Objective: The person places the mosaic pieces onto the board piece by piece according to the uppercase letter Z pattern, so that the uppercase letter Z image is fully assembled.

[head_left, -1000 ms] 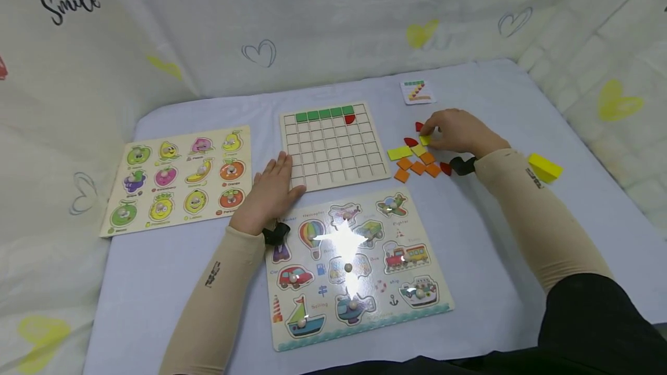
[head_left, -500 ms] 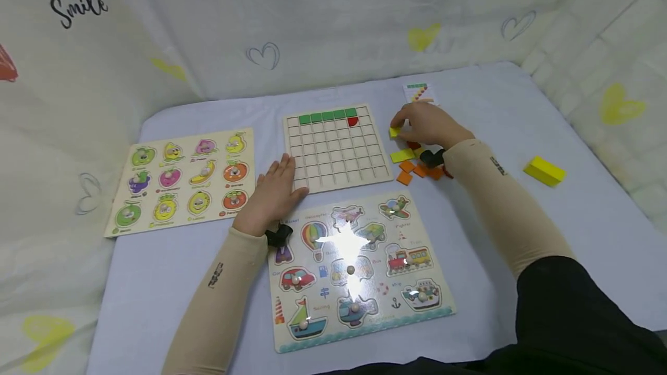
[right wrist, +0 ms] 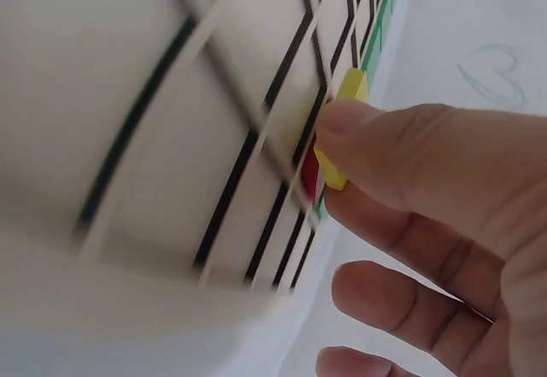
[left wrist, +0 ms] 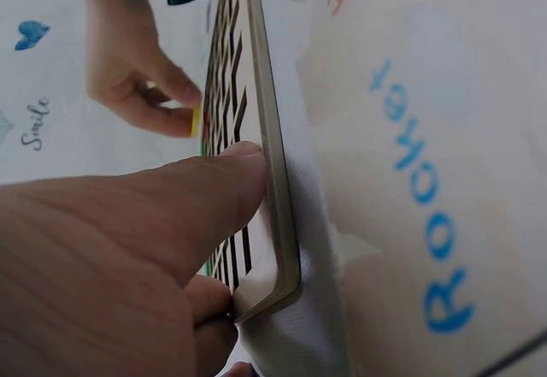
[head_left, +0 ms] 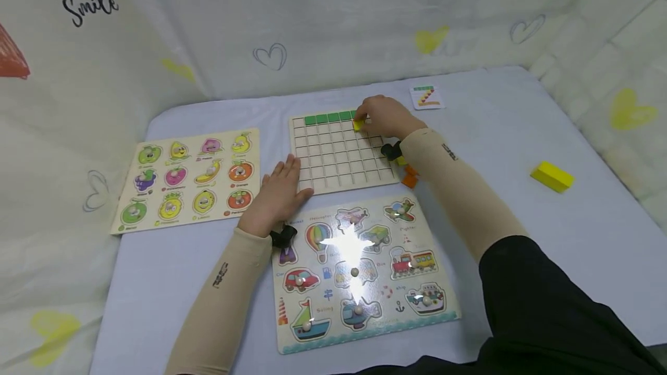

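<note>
My right hand point(head_left: 387, 117) pinches a small yellow tile point(right wrist: 354, 86) between thumb and fingertip, over the upper right of a pale wooden grid board point(head_left: 339, 158). A red rounded tile point(right wrist: 310, 176) shows on the board right beside the yellow one, partly covered by it. Along the board's top row lie several green square tiles point(head_left: 328, 118). At the board's lower left corner rests my left hand point(head_left: 273, 198), fingers stretched along the left edge. Its thumb point(left wrist: 244, 172) lies against the near edge in the left wrist view.
Several orange tiles point(head_left: 409, 180) lie right of the board, partly hidden by the right sleeve. A pattern card point(head_left: 427, 97) sits behind. A yellow block point(head_left: 552, 176) is at far right. A fruit puzzle point(head_left: 190, 178) lies left, a vehicle puzzle point(head_left: 365, 328) in front.
My right hand has carried the yellow tile leftward from the loose pile to the board's upper right, uncovering the pattern card. My left hand has stayed at the board's edge.
</note>
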